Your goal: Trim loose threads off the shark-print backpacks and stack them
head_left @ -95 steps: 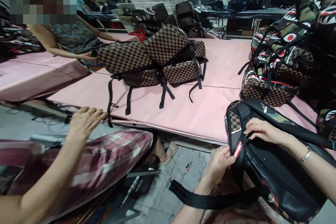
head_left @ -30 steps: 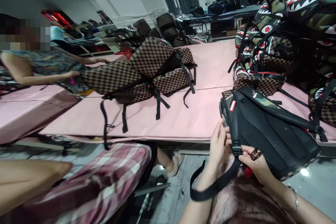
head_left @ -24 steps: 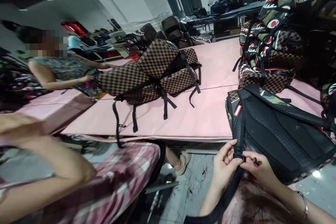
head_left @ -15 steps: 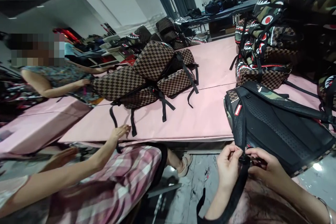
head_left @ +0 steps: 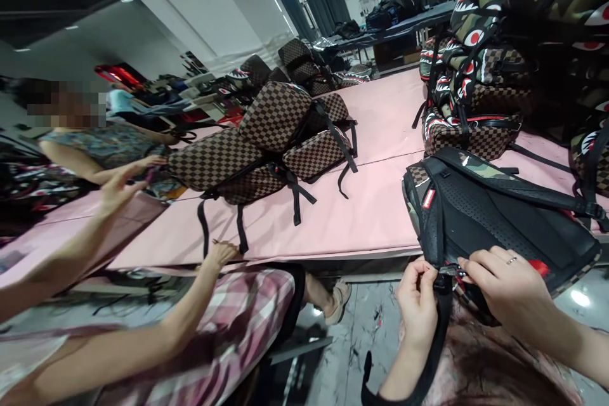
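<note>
A black-backed backpack point(head_left: 495, 216) with a camouflage strap edge and checkered trim lies tilted at the table edge in front of me. My left hand point(head_left: 419, 295) pinches its black webbing strap point(head_left: 440, 336) just beside a black buckle point(head_left: 442, 283). Close against that buckle, my right hand point(head_left: 504, 279) is closed on a small pair of thread snips point(head_left: 450, 269), their metal tips pointing left at the strap. A red part shows behind the knuckles. My right fingers hide most of the tool.
Checkered backpacks point(head_left: 276, 114) lie piled on the pink table point(head_left: 375, 203). More backpacks with shark-mouth prints point(head_left: 476, 76) are stacked at right. A co-worker in a plaid skirt point(head_left: 228, 342) sits at my left, one hand point(head_left: 221, 254) at the table edge. Another person point(head_left: 104, 146) stands beyond.
My right hand has turned palm-down, and metal tips now show at the buckle. My left hand keeps its pinch. The neighbour's other arm has risen toward the checkered bags.
</note>
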Demonstrator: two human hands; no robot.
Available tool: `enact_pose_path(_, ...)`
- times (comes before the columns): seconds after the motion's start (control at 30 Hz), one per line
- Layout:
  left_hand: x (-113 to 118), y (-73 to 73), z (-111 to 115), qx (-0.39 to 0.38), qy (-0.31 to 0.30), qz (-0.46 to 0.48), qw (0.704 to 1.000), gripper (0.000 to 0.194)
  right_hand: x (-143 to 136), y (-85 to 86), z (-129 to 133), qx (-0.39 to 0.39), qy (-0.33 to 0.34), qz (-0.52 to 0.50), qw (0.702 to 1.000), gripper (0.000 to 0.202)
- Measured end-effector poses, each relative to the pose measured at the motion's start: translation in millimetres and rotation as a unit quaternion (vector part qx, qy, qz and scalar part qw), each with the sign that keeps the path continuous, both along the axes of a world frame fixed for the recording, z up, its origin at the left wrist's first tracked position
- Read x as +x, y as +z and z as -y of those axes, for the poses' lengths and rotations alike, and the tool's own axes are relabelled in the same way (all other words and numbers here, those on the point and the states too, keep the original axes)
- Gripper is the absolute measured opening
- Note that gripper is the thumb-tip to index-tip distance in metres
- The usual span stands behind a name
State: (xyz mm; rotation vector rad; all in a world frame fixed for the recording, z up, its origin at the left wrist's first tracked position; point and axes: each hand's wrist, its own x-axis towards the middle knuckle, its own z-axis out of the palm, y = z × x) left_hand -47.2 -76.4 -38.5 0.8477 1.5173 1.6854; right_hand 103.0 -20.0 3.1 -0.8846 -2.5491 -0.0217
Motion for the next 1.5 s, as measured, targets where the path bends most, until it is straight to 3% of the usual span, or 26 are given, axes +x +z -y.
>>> enact_pose_path(0.13, 3.8, 5.7, -1.2, 0.044, 0.012, 0.14, 0.989, 0.021, 2.4, 3.4, -1.9, -0.006, 0.003, -0.036, 0.999, 0.023)
enact_pose_path(0.27, 1.8, 13.2, 3.4, 0.064, -0.062, 0.288, 0.953, 0.025, 6.8, 3.0, -6.8, -0.043, 0.015, -0.077, 0.996, 0.029)
enact_pose_path(0.37, -1.0, 9.6, 6.3, 0.056, -0.089, 0.252, 0.962, 0.033, 7.0, 4.3, -9.0, -0.049, 0.022, -0.08, 0.995, 0.031)
enact_pose_path(0.53, -1.4, -1.4, 2.8, 0.015, -0.011, 0.142, 0.99, 0.012, 0.3, 6.4, -9.7, -0.039, 0.027, -0.057, 0.997, 0.028)
enact_pose_path(0.7, 2.9, 0.6, 0.8, 0.019, 0.018, 0.09, 0.996, 0.013, -10.5, 3.3, -6.3, 0.001, 0.023, -0.037, 0.999, 0.018)
enact_pose_path(0.8, 4.3, 4.2, 0.7, 0.033, 0.026, 0.12, 0.992, 0.014, -10.3, 1.3, -6.3, 0.006, 0.021, -0.044, 0.999, 0.017)
enact_pose_path(0.87, 2.8, 6.2, 0.0, 0.048, 0.025, 0.202, 0.978, 0.017, -5.4, -1.8, -7.6, -0.03, 0.012, -0.096, 0.995, 0.017)
enact_pose_path(0.93, -0.4, 7.6, -1.6, 0.061, 0.008, 0.296, 0.953, 0.022, 0.4, -9.1, -7.8, -0.116, -0.013, -0.169, 0.979, 0.016)
enact_pose_path(1.0, -4.1, 8.8, -4.3, 0.066, -0.006, 0.364, 0.929, 0.024, 2.6, -21.7, -5.0, -0.244, -0.037, -0.226, 0.942, 0.015)
enact_pose_path(1.07, -7.8, 10.5, -7.7, 0.059, -0.02, 0.386, 0.921, 0.023, -1.5, -38.0, 1.4, -0.355, -0.045, -0.246, 0.901, 0.028)
enact_pose_path(1.13, -13.0, 13.7, -11.4, 0.033, -0.043, 0.346, 0.937, 0.023, -11.2, -54.3, 9.4, -0.393, -0.048, -0.243, 0.886, 0.038)
enact_pose_path(1.27, -32.8, 23.4, -17.9, -0.076, -0.12, 0.067, 0.988, 0.03, -32.1, -74.3, 20.9, -0.274, -0.071, -0.212, 0.935, 0.011)
enact_pose_path(1.4, -49.7, 24.6, -22.7, -0.172, -0.171, -0.231, 0.942, 0.035, -43.1, -78.8, 27.0, -0.132, -0.077, -0.18, 0.972, 0.017)
enact_pose_path(1.5, -46.7, 14.1, -25.5, -0.178, -0.138, -0.251, 0.941, 0.037, -44.8, -76.9, 32.4, -0.094, -0.084, -0.172, 0.977, 0.019)
